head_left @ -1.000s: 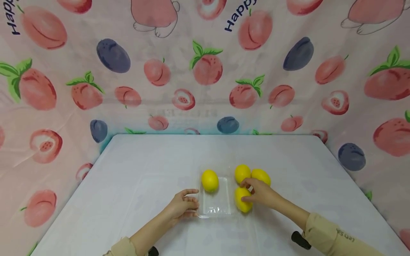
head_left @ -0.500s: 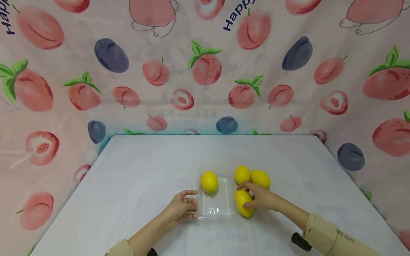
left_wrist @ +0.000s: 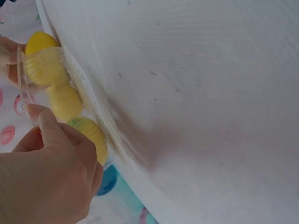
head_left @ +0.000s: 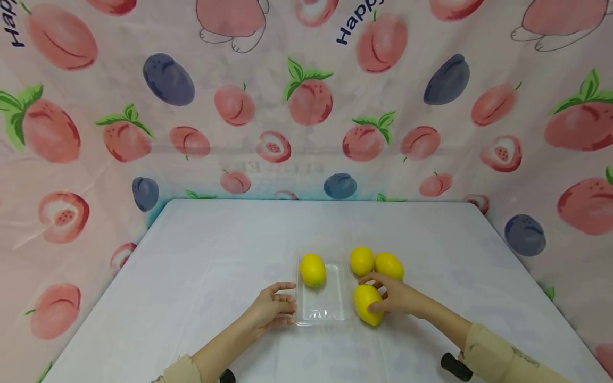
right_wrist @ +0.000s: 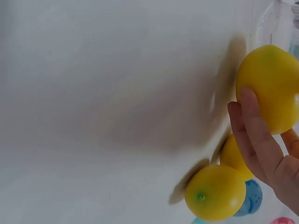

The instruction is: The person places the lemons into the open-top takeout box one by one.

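Observation:
A clear plastic container sits on the white table with one lemon in its far left part. My left hand pinches the container's left rim between thumb and fingers, as the left wrist view shows. Just right of the container, my right hand holds a second lemon, thumb on the near side and fingers round the far side. In the right wrist view this held lemon has a shadow beside it on the table. Two more lemons, one round-looking and one slanted, lie side by side beyond the right hand.
The white table extends to all sides of the container. A fruit-print cloth hangs behind the table and along both sides. Dark cylindrical pieces, one of them by the right sleeve, show near both wrists.
The lemon in my right hand has moved slightly right and toward me, away from the container's edge, and the fingers have come round it. My left hand stays at the container's rim.

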Demonstrator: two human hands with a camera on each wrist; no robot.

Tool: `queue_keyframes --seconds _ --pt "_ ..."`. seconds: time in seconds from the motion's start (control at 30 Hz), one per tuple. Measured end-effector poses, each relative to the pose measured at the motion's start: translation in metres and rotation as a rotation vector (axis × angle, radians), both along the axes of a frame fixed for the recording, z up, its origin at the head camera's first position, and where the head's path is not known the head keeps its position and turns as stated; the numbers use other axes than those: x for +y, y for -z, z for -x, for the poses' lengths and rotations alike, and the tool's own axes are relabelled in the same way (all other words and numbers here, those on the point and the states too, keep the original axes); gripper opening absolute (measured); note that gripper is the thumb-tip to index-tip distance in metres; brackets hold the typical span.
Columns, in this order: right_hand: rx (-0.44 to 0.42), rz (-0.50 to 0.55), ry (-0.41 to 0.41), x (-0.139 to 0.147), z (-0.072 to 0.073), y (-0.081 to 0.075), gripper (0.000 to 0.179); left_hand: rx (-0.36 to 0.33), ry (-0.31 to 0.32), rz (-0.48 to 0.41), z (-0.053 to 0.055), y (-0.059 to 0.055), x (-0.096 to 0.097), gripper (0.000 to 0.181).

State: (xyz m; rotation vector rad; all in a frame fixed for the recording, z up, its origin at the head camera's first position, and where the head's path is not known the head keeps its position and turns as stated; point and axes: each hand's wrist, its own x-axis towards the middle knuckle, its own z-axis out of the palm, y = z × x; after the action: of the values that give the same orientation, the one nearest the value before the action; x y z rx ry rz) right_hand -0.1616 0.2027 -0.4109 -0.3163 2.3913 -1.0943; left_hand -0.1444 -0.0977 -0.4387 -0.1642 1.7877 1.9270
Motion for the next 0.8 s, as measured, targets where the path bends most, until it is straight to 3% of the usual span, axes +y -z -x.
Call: queue_keyframes --seconds 0.2,0.8 --pt "-0.025 0.042 0.056 0.007 -0.001 -0.002 0.053 0.001 -0.002 0.004 0.000 0.000 0.000 0.052" --pt "0.036 0.156 0.000 0.014 0.010 -0.021 0.053 0.001 -0.013 0.008 -0.002 0.002 0.001 0.051"
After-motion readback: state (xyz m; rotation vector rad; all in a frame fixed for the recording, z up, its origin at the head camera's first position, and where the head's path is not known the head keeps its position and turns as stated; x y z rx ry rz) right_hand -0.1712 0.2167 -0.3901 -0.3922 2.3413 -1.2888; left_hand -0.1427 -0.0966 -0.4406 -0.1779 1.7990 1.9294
